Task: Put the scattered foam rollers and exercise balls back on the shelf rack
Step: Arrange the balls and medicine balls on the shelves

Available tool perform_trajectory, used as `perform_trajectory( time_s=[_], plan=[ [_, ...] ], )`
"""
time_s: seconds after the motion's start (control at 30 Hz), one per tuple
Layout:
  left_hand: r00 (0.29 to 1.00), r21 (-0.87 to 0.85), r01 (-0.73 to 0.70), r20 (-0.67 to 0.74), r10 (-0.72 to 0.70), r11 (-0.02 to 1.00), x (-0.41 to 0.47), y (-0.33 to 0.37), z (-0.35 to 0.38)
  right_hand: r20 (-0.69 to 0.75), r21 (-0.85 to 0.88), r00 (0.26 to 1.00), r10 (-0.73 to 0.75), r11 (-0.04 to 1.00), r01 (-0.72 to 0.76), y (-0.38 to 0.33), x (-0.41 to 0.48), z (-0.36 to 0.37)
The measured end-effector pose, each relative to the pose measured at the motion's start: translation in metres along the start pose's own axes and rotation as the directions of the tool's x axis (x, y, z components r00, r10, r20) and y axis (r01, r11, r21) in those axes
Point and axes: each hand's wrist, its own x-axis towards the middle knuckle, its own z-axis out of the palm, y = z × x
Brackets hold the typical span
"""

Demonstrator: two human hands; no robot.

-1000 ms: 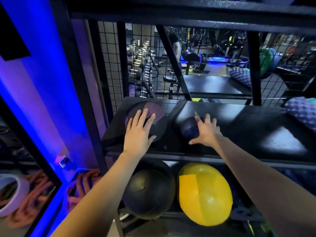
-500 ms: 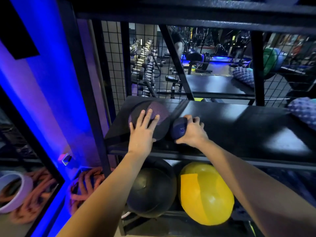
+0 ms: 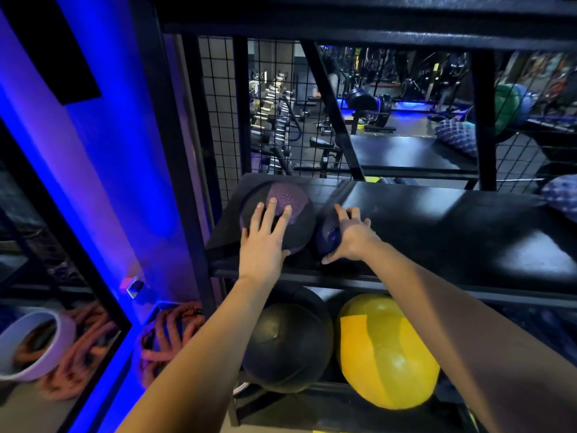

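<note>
1. Two bare hands reach onto the middle shelf (image 3: 452,220) of the black rack. The left hand (image 3: 265,242) lies flat, fingers straight and spread, on top of a black-and-purple ball (image 3: 290,198) at the shelf's left end.
2. The right hand (image 3: 352,235) cups a small dark-blue ball (image 3: 327,235), with the thumb under it and the fingers curved over its far side. The hand hides most of the ball's right half. The two balls sit just beside each other, but the dark makes it unclear whether they touch.
3. On the shelf below, a black medicine ball (image 3: 287,348) and a yellow ball (image 3: 387,351) sit side by side, partly covered by the forearms and the shelf edge.
4. A knobbly foam roller (image 3: 562,195) lies at the middle shelf's right end, cut off by the edge of the view.
5. Coiled orange rope (image 3: 168,332) lies on the floor left of the rack, dim in the blue light.
</note>
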Motion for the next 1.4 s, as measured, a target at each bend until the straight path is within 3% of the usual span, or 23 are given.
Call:
perform_trajectory(
  time_s=[0.13,0.5,0.57,0.7,0.8,0.93,1.03,1.1,1.2,1.4],
  plan=[
    [0.999,0.068,-0.024,0.028,0.022,0.997,0.001,0.002,-0.010,-0.013,0.065,1.000,-0.017,0.998,0.018,0.015,-0.008,0.004],
    [0.998,0.066,-0.053,0.023,0.052,0.996,-0.001,0.010,-0.024,-0.263,0.236,0.961,-0.086,0.960,0.150,0.044,-0.050,0.017],
    [0.998,0.023,-0.041,-0.050,0.042,0.999,-0.012,0.013,-0.024,-0.387,0.303,0.921,-0.046,0.937,0.174,0.047,-0.066,0.027],
    [0.969,-0.156,-0.063,-0.247,0.022,0.986,-0.066,0.026,0.001,-0.650,0.288,0.758,-0.047,0.908,0.304,0.059,-0.106,0.071],
    [0.987,-0.250,0.000,-0.155,-0.040,0.968,-0.123,0.026,0.042,-0.679,0.279,0.732,-0.063,0.899,0.337,0.075,-0.130,0.121],
    [0.970,-0.287,0.240,0.098,-0.221,0.927,-0.200,0.010,0.105,-0.553,0.266,0.827,-0.100,0.919,0.290,0.086,-0.154,0.196],
    [0.927,-0.331,0.361,0.232,-0.295,0.872,-0.234,-0.011,0.145,-0.317,0.256,0.943,-0.099,0.949,0.186,0.089,-0.165,0.248],
    [0.901,-0.331,0.409,0.293,-0.320,0.850,-0.241,-0.027,0.166,-0.161,0.268,0.984,-0.081,0.956,0.123,0.085,-0.167,0.273],
    [0.865,-0.356,0.467,0.372,-0.335,0.809,-0.226,-0.045,0.184,0.007,0.319,0.999,-0.039,0.947,0.034,0.071,-0.146,0.287],
    [0.822,-0.385,0.529,0.452,-0.345,0.756,-0.174,-0.069,0.231,0.146,0.316,0.989,0.023,0.946,-0.069,0.048,-0.069,0.313]
  ],
)
